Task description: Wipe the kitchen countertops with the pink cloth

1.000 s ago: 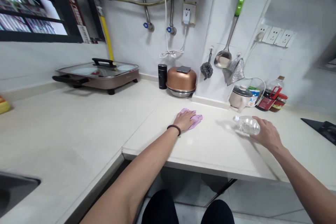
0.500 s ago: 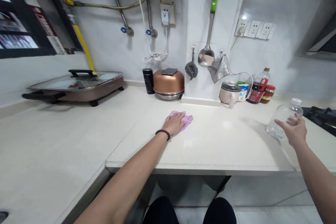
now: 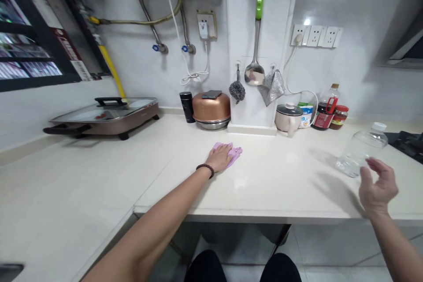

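Note:
A crumpled light-purple cloth (image 3: 235,155) lies on the white countertop under my left hand (image 3: 219,157). My left fingers press down over it, and part of the cloth shows past the fingertips. To the right stands a clear plastic bottle (image 3: 358,150) with a white cap, upright on the counter. Just in front of it, my right hand (image 3: 378,187) is raised above the counter with thumb and fingers apart and curved. A gap shows between the thumb and the bottle, and the hand holds nothing.
An electric griddle (image 3: 109,116) with a glass lid sits at the left. Along the wall stand a black flask (image 3: 187,107), a copper-coloured pot (image 3: 211,106), a small lidded pot (image 3: 287,119) and sauce containers (image 3: 324,114). A stove (image 3: 406,143) borders the right side.
My right hand has let go of the bottle and drawn back toward me, its fingers opening. The bottle remains standing. My left hand stays on the cloth. The view has shifted slightly.

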Available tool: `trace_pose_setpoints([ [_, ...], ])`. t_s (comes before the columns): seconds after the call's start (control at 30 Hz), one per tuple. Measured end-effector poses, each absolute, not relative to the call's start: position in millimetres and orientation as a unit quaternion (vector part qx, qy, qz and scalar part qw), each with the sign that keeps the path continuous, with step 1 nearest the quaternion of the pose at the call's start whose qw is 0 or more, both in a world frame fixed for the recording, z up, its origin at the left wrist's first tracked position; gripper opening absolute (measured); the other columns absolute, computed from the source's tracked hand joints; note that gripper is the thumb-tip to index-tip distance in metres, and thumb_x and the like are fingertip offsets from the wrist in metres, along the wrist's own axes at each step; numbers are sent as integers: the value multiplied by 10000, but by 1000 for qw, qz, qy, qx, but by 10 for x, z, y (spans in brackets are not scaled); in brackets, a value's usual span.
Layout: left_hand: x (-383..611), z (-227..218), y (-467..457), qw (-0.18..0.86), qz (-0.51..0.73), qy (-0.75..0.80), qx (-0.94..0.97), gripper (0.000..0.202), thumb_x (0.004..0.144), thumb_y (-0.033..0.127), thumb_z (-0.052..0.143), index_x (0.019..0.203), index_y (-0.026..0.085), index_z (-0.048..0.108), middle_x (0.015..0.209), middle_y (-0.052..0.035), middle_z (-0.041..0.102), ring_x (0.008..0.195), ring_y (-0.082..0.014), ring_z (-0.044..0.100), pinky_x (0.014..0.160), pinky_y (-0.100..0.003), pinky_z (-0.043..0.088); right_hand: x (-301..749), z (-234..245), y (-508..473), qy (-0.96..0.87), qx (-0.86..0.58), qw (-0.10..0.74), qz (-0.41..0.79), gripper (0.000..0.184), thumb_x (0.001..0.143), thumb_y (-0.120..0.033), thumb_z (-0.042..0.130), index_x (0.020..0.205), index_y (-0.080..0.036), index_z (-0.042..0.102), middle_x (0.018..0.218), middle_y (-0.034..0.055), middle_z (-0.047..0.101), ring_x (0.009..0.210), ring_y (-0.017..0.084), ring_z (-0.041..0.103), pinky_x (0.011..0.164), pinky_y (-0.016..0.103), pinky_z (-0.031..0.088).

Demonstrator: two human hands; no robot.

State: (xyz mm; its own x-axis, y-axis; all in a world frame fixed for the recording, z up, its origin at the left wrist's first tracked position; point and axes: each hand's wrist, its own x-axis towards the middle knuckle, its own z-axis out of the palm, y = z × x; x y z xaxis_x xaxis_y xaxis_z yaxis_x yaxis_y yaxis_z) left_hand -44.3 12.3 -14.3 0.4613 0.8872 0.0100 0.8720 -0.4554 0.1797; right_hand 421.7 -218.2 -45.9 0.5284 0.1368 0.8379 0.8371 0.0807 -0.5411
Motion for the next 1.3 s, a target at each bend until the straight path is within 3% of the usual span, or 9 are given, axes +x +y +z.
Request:
trace_pose_setpoints([
  [0.2,468,-186,-375,93,62,410,905,600,1023,413,386,1602,256,375,1668,-82,403,1547,-307,332,1268,-520,243,3520,-84,-1353,-524,-545,632,-169,418,930,-588,589,1037,-201,705,983,112,731,862,257,685,853,428,569],
  [0.4,1357,-357,-599,121,62,236,962,610,1014,425,400,1599,253,378,1638,-91,443,1526,-295,356,1250,-539,266,3561,-288,-877,-502,-577,633,-119,446,920,-616,586,855,-197,727,779,63,728,679,208,638,718,344,506],
  [0.63,1466,-214,337,104,68,420,899,591,1042,374,341,1609,207,353,1685,-97,375,1559,-279,304,1269,-508,219,3854,-453,-971,-444,-624,639,-71,572,866,-725,584,736,-188,730,596,25,643,592,191,582,655,318,440],
  [0.73,1543,-219,533,73,76,471,876,589,1045,368,342,1600,170,368,1657,-132,412,1540,-304,333,1266,-515,210,3837,-409,-899,-442,-619,646,-64,593,877,-736,574,743,-184,742,576,15,619,579,182,562,639,310,419],
  [1.0,2130,-380,531,84,64,318,942,596,1056,422,338,1608,199,354,1686,-105,370,1563,-280,296,1279,-478,204,3725,-344,-803,-477,-586,653,-42,592,910,-714,581,724,-176,743,532,-19,540,536,146,498,592,289,381],
  [1.3,2732,-347,582,96,48,326,939,638,1051,436,338,1631,170,299,1716,-133,292,1591,-296,224,1283,-515,166,3681,-261,-847,-487,-562,664,-73,563,944,-658,589,689,-174,722,538,-22,546,526,130,495,571,267,392],
])
